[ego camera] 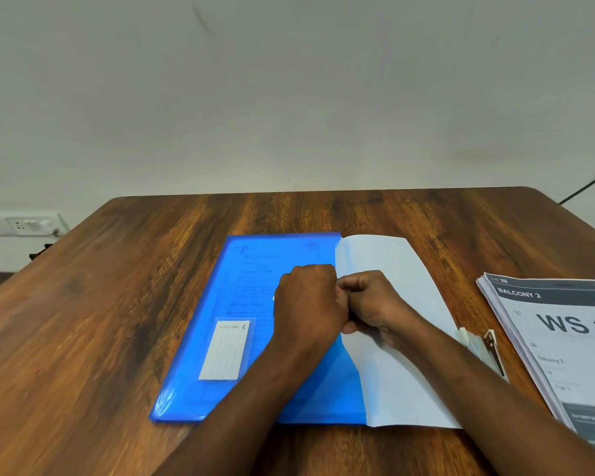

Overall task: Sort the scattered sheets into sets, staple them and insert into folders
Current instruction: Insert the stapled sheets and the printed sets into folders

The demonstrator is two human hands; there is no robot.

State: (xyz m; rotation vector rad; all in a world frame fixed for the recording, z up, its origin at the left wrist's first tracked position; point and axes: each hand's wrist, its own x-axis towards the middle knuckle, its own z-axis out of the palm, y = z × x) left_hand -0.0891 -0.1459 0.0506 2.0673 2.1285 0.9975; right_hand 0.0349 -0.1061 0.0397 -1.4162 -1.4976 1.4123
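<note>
Fingers curled at blue folder

Two bare forearms and hands, seen from the wearer's own head.

The left hand and right hand wear no gloves, rings, watch or bands that show. Both forearms are uncovered right to the lower edge of the view, with no sleeve or cuff in sight. Short fingernails cannot be made out clearly.

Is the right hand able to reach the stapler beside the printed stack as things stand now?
Probably yes. The stapler lies bare on the table, just right of the right forearm, nothing covering it. But the right hand must first let go at the blue folder.
</note>
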